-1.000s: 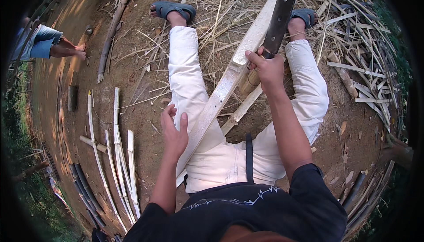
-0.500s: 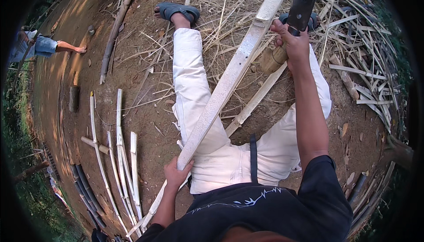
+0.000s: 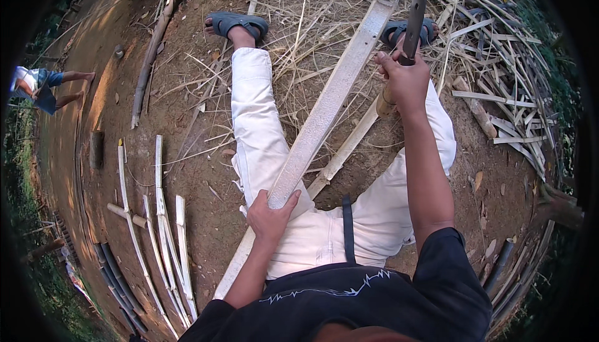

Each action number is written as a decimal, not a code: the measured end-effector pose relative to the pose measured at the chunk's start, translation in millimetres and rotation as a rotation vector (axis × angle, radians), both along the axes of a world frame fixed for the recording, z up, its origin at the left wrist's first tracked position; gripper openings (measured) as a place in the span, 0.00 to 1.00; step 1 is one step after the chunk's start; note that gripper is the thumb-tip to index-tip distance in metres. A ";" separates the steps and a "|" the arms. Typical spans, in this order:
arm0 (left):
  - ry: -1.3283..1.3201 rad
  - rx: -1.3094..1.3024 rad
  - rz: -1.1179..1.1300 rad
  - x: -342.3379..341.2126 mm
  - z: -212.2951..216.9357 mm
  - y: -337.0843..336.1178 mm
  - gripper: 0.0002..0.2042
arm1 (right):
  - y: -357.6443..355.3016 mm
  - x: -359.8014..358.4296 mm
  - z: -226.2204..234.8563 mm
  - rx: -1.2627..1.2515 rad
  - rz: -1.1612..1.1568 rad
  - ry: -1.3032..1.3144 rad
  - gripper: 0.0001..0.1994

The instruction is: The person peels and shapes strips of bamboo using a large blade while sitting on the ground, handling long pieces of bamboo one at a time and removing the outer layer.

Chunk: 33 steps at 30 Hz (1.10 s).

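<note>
Gripping the split bamboo slat [image 3: 331,108] in the left hand [image 3: 269,218], nearly closed round its edges above the left thigh [image 3: 265,161], while clenching the machete [image 3: 416,17] by its wooden handle [image 3: 386,103] in the right hand [image 3: 407,83], just beside the slat's right edge. Losing the far slat end and blade tip past the top of view, hiding the left fingertips beneath the slat, and leaving unclear any join with the pale strip [image 3: 236,262] below. Wearing a black T-shirt [image 3: 399,304] showing a pale zigzag line.

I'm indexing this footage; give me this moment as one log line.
left hand: gripping bamboo strip | right hand: holding knife | strip: across left thigh
</note>
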<state>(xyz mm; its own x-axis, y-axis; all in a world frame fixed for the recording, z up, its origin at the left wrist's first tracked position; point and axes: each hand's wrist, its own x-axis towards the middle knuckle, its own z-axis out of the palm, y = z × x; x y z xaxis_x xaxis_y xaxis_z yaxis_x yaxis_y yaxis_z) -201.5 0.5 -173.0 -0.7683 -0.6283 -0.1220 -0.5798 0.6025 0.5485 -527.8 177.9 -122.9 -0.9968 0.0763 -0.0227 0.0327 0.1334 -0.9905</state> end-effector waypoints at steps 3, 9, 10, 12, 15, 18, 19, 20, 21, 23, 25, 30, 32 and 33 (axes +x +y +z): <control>0.054 0.005 -0.090 0.9 -3.9 -10.2 0.29 | 7.8 6.2 7.4 -0.134 0.010 -0.045 0.10; -0.069 0.268 0.099 -23.4 -7.8 -32.2 0.33 | 42.6 39.0 20.9 -0.445 -0.052 -0.107 0.10; -0.069 0.249 0.120 -27.2 -14.6 -38.5 0.34 | 50.0 46.1 25.7 -0.481 -0.064 -0.096 0.09; -0.118 0.272 0.185 -43.2 -15.8 -50.1 0.35 | 60.6 66.8 33.2 -0.516 -0.123 -0.116 0.09; -0.044 0.244 0.224 -75.6 -18.6 -62.7 0.36 | 81.8 102.8 37.8 -0.525 -0.239 -0.168 0.10; -0.009 0.157 0.230 -108.1 -20.4 -74.9 0.38 | 103.3 142.4 25.2 -0.546 -0.309 -0.236 0.10; -0.016 0.124 0.228 -119.1 -21.8 -79.1 0.39 | 109.2 155.3 23.6 -0.551 -0.331 -0.270 0.10; -0.034 0.139 0.231 -128.7 -25.6 -83.1 0.40 | 111.6 167.6 25.3 -0.554 -0.350 -0.296 0.10; -0.052 0.153 0.236 -137.8 -30.2 -86.8 0.40 | 112.8 176.7 25.0 -0.556 -0.354 -0.334 0.09; -0.059 0.217 0.233 -153.5 -37.6 -87.2 0.41 | 117.6 193.7 23.2 -0.552 -0.382 -0.400 0.09; -0.032 0.303 0.235 -164.4 -41.0 -87.0 0.41 | 118.2 209.6 23.0 -0.567 -0.360 -0.501 0.08; -0.002 0.260 0.229 -172.1 -47.3 -89.2 0.41 | 127.4 228.6 20.9 -0.607 -0.335 -0.602 0.08; -0.011 0.277 0.237 -173.5 -47.9 -94.5 0.41 | 132.6 231.8 24.6 -0.613 -0.302 -0.616 0.08; -0.013 0.280 0.235 -174.1 -48.4 -96.3 0.41 | 133.9 232.0 26.8 -0.616 -0.286 -0.624 0.08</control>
